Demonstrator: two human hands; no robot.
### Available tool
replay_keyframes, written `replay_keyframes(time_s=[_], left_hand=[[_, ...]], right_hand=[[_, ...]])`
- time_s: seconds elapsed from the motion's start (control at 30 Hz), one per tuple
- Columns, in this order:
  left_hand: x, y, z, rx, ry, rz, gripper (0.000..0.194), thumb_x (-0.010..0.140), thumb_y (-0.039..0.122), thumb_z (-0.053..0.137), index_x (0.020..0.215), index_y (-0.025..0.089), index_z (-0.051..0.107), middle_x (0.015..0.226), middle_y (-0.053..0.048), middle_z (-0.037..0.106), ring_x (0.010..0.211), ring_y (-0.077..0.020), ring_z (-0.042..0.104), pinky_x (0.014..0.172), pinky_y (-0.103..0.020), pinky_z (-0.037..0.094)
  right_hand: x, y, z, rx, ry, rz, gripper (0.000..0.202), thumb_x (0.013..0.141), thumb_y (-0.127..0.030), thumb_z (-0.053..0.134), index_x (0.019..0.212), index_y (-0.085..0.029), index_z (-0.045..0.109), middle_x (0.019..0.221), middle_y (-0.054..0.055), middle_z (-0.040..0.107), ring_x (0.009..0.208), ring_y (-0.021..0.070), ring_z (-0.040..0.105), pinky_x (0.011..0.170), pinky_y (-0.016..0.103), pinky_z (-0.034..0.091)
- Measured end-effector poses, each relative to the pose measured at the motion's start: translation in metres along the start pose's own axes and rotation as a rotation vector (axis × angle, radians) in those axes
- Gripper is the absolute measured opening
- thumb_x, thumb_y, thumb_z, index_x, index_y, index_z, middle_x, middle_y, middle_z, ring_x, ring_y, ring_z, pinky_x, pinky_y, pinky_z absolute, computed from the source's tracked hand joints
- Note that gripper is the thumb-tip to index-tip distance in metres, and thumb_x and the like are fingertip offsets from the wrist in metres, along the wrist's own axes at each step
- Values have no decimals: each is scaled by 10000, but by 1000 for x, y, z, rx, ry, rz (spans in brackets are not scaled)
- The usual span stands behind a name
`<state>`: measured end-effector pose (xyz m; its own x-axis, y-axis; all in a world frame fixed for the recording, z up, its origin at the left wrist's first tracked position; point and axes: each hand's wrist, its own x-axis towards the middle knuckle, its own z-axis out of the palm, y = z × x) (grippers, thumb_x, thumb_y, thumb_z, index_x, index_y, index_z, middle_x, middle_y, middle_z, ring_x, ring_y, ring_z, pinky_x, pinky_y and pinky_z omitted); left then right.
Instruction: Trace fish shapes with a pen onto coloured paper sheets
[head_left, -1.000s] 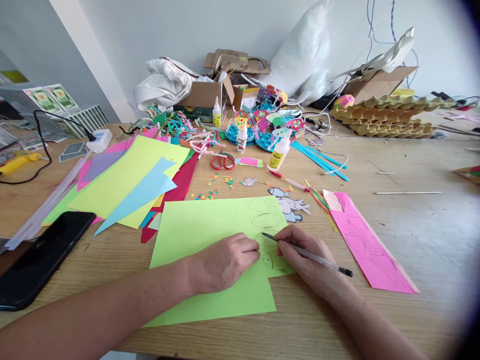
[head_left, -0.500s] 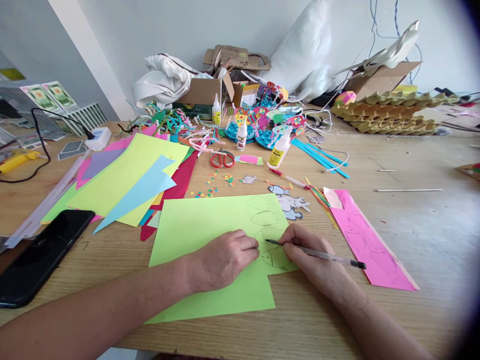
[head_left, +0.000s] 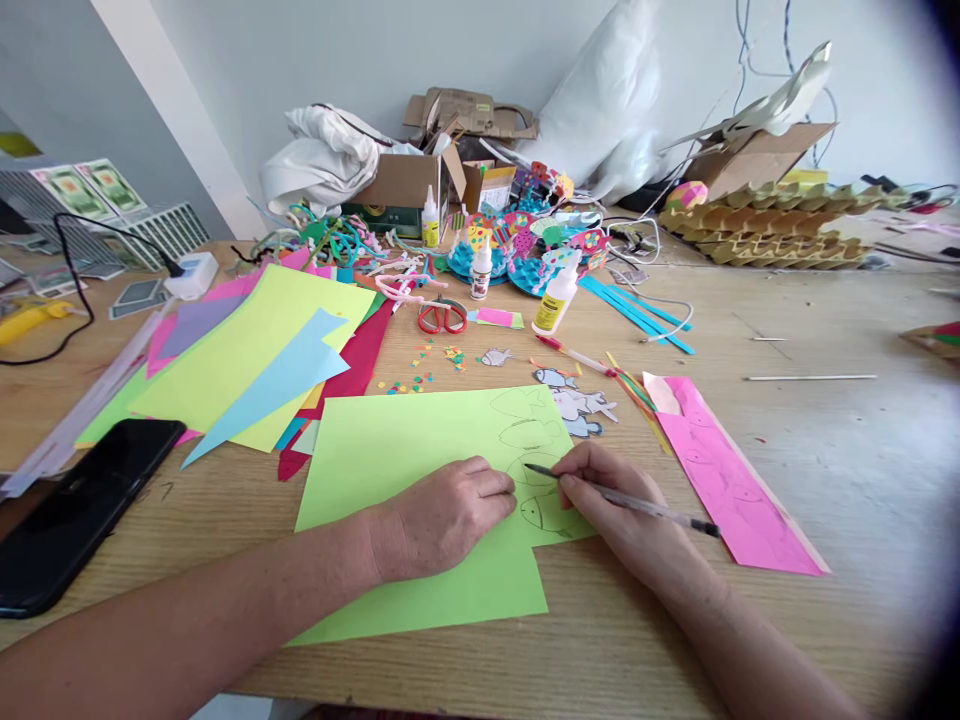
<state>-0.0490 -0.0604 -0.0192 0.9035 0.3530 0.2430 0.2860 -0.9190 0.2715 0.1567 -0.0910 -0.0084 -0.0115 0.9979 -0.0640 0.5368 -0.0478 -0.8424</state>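
Observation:
A light green sheet of paper (head_left: 375, 440) lies in front of me, with several pencil-like fish outlines down its right part. My left hand (head_left: 450, 515) rests on the sheet, its fingers curled and pressed together, fingertips beside the drawings. In my right hand (head_left: 615, 495) is a dark-tipped pen (head_left: 652, 508), gripped between thumb and fingers, its tip on the third fish outline from the top. Cut-out paper fish (head_left: 577, 403) lie just beyond the sheet's right corner. A pink paper strip (head_left: 739, 485) with drawn outlines lies right of my right hand.
Coloured papers (head_left: 225, 350) and a black phone (head_left: 82, 510) lie at the left. Red scissors (head_left: 442, 316), confetti (head_left: 454, 355) and a glue bottle (head_left: 555, 298) stand or lie beyond the sheet. Farther back are blue crafts (head_left: 529, 275), a cardboard box (head_left: 409, 182) and egg trays (head_left: 765, 230).
My right hand and the pen tip have moved slightly left and up over the fish outline. My left hand stays curled on the sheet. The whole view has shifted a little.

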Motion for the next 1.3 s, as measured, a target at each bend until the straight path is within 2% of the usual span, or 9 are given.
replay_keyframes(time_s=[0.13, 0.4, 0.67, 1.13, 1.3], left_hand=[[0, 0, 0, 4, -16, 2, 217, 873, 69, 390, 971, 122, 576, 992, -103, 588, 905, -189, 535, 811, -305, 442], [0, -1, 1, 4, -20, 10, 214, 867, 68, 395, 975, 118, 573, 988, -104, 588, 906, -192, 530, 810, -304, 435], [0, -1, 1, 12, -17, 9, 216, 866, 64, 393, 971, 121, 573, 971, -102, 593, 902, -190, 531, 808, -303, 438], [1, -1, -1, -13, 25, 28, 255, 873, 57, 356, 935, 85, 602, 1000, -118, 592, 873, -193, 523, 807, -298, 447], [1, -1, -1, -17, 23, 19, 256, 871, 57, 357, 954, 84, 598, 1010, -121, 590, 891, -194, 523, 816, -296, 446]], right_hand=[[1, 2, 3, -64, -10, -8, 89, 731, -262, 446, 722, -210, 517, 574, -29, 537, 515, 124, 432, 485, 242, 329], [3, 5, 4, -136, -17, -3, 107, 749, -276, 439, 722, -208, 518, 571, -30, 534, 506, 117, 417, 477, 238, 317], [2, 7, 3, -106, 35, -27, 58, 677, -231, 436, 664, -206, 486, 514, -51, 427, 482, 106, 375, 448, 228, 274], [-1, 3, -3, -28, -17, -40, 55, 630, -177, 427, 593, -204, 458, 517, -51, 418, 503, 105, 373, 460, 227, 268], [0, 5, -1, -9, -5, -15, 55, 678, -213, 440, 634, -209, 474, 521, -55, 419, 499, 107, 379, 457, 228, 283]])
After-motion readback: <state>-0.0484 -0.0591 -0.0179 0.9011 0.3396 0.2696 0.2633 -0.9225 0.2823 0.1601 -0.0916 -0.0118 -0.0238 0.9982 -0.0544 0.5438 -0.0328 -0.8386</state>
